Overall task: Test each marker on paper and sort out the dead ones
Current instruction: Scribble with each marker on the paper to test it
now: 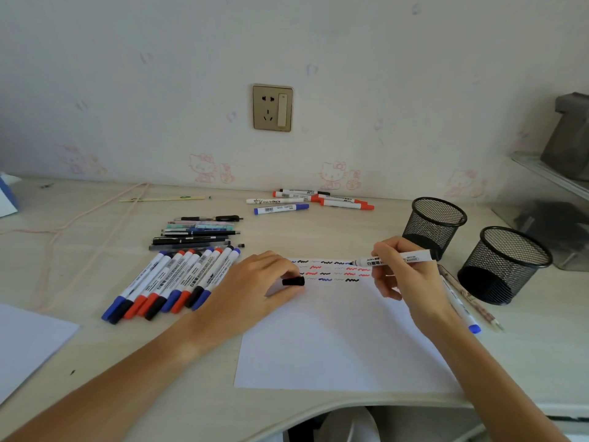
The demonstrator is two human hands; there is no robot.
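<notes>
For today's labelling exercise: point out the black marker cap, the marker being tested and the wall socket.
black marker cap (293, 281), head view, middle of cap.
marker being tested (411, 257), head view, white barrel.
wall socket (272, 107), head view, plate centre.

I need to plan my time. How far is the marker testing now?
Mostly done, it seems: the paper carries three rows of squiggles, and markers lie grouped at the left and near the wall. In hand: the right hand holds an uncapped marker at the paper, the left hand its black cap. Left: perhaps the two pens beside it.
</notes>
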